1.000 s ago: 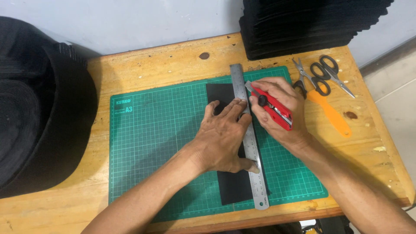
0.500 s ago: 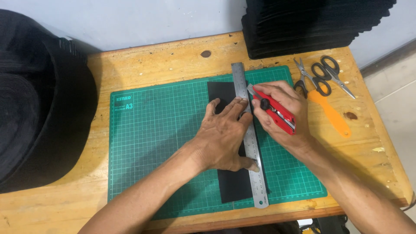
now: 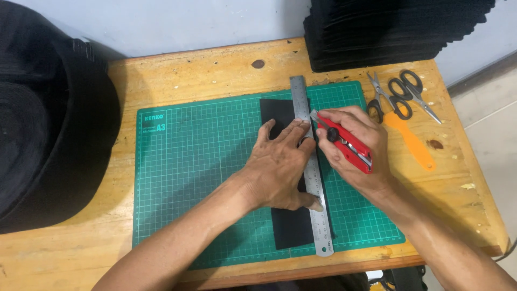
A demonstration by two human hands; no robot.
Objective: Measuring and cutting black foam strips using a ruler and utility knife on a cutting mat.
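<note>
The left hand lies flat, fingers spread, pressing the steel ruler onto a black strip. The right hand is clamped around a red utility knife, its blade at the ruler's edge.

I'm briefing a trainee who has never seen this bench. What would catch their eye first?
First the two hands mid-mat: the left hand presses a steel ruler onto a black strip, while the right hand holds a red utility knife against the ruler's edge. All this lies on a green cutting mat, with scissors at the right and a stack of black pieces behind.
</note>
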